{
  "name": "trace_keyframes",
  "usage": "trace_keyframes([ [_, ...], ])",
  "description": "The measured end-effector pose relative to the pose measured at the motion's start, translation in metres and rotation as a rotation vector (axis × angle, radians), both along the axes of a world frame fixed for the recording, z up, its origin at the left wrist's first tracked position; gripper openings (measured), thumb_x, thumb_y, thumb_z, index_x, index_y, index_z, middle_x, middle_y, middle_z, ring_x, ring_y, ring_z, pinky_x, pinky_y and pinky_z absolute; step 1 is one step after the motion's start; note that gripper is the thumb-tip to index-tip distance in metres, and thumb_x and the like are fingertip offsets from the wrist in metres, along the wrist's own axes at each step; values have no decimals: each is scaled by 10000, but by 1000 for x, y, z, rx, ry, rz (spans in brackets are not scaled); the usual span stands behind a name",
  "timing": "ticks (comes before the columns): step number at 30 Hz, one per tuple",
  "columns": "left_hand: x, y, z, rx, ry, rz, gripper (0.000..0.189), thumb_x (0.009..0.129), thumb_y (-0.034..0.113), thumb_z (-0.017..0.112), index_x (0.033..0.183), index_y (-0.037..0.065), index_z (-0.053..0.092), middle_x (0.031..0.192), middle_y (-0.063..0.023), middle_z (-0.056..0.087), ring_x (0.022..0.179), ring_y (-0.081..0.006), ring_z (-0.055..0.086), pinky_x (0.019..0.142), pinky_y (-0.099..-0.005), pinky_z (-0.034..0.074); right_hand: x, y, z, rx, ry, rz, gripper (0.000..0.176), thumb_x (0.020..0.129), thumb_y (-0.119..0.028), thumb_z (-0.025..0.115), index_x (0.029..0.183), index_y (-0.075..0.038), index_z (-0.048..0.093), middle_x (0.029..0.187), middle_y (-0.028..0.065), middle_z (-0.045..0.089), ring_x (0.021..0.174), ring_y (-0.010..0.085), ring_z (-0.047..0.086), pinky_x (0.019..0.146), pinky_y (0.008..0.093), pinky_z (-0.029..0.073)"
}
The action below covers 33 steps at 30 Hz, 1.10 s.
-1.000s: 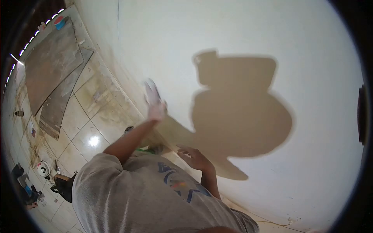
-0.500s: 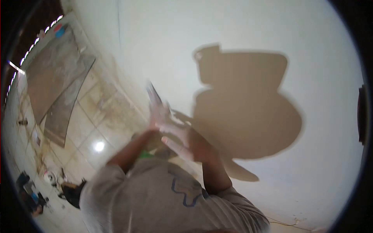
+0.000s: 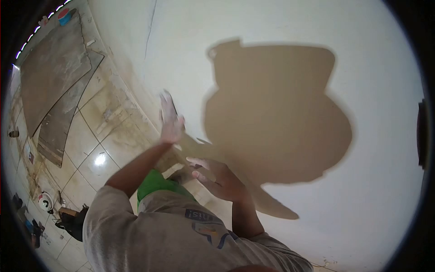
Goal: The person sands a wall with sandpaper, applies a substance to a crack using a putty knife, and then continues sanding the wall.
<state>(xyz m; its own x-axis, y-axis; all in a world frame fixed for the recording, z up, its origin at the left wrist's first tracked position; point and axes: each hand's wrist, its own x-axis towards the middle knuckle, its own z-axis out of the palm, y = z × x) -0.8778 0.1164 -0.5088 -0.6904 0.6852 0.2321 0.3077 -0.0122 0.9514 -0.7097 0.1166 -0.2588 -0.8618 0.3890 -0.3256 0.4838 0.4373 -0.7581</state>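
Where both arms (image 3: 140, 167) reach: one pale wall (image 3: 376, 113), filling the right of the view, bearing one large shadow (image 3: 272, 113).
Left hand (image 3: 171, 119): one, at the wall, fingers stretched out; a dark edge runs along them, and I cannot tell whether they grip a thin piece.
Right hand (image 3: 213, 177): one, lower and near the other, thumb and fingers apart.
Floor (image 3: 88, 174): two flat boards (image 3: 56, 72), overlapping; one red-and-blue tub (image 3: 64, 18) by their far end; one black bag (image 3: 74, 224).
Shirt (image 3: 149, 235): one, grey; its print seems to read "his!", the rest unclear.
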Motion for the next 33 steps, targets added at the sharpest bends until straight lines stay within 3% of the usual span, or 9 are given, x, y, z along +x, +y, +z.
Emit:
trace_keyframes([
  [7,-144,44,-5,241,-838,-62,693,1066,311,343,1627,44,36,1713,-103,54,1570,-252,57,1258,-358,47,-13,3,2,-127,28,-6,386,1003,-187,630,1350,-23,591,1192,171,689,1076,269,684,939,383,510],
  [8,-126,57,-4,341,-336,109,715,1031,199,371,1597,-46,10,1702,-185,-18,1572,-283,-39,1261,-373,-17,-12,2,-1,-135,41,-18,387,1003,-183,628,1353,-24,589,1193,173,689,1080,269,685,942,385,511],
  [12,-3,17,17,237,-196,-34,1025,937,407,594,1558,-127,-22,1657,-319,-17,1553,-422,-49,1255,-465,42,-10,4,-8,-162,73,-39,399,1018,-206,595,1378,-37,567,1207,178,687,1111,283,676,976,397,498],
  [15,103,-43,-54,-7,-1,-215,937,878,310,671,1617,45,160,1652,-317,66,1527,-475,103,1199,-456,280,-9,3,-12,-148,67,-4,398,1019,-201,582,1380,-34,563,1205,181,689,1109,282,678,988,394,495],
  [17,113,-48,-39,49,237,-186,893,895,283,646,1612,32,176,1657,-307,64,1533,-455,119,1202,-470,258,-12,1,-11,-123,77,8,389,1011,-181,587,1368,-28,570,1197,184,690,1097,280,681,986,392,497],
  [20,98,-25,-45,64,-613,-255,842,945,258,571,1604,-20,128,1664,-298,49,1547,-425,94,1230,-484,166,-12,-5,-4,-105,122,-35,369,1001,-161,598,1343,-22,589,1181,187,692,1085,281,681,983,393,499],
  [25,-76,46,2,195,-402,144,695,1063,394,307,1609,13,111,1648,-161,206,1505,-294,232,1233,-364,186,1,6,-6,-23,244,-155,335,989,-149,619,1295,-12,619,1149,177,704,1069,281,685,962,389,510],
  [26,-114,56,17,283,-715,145,702,1092,529,212,1620,70,156,1614,-80,341,1454,-239,356,1218,-352,247,3,7,-7,-9,249,-165,334,989,-150,620,1292,-10,620,1143,175,706,1064,281,687,954,388,514],
  [33,-221,68,-96,140,-738,76,746,1063,564,225,1610,59,177,1627,-133,329,1486,-265,309,1221,-364,178,12,2,12,-20,175,-134,348,980,-166,629,1289,-8,612,1103,183,713,1049,293,691,912,378,529],
])
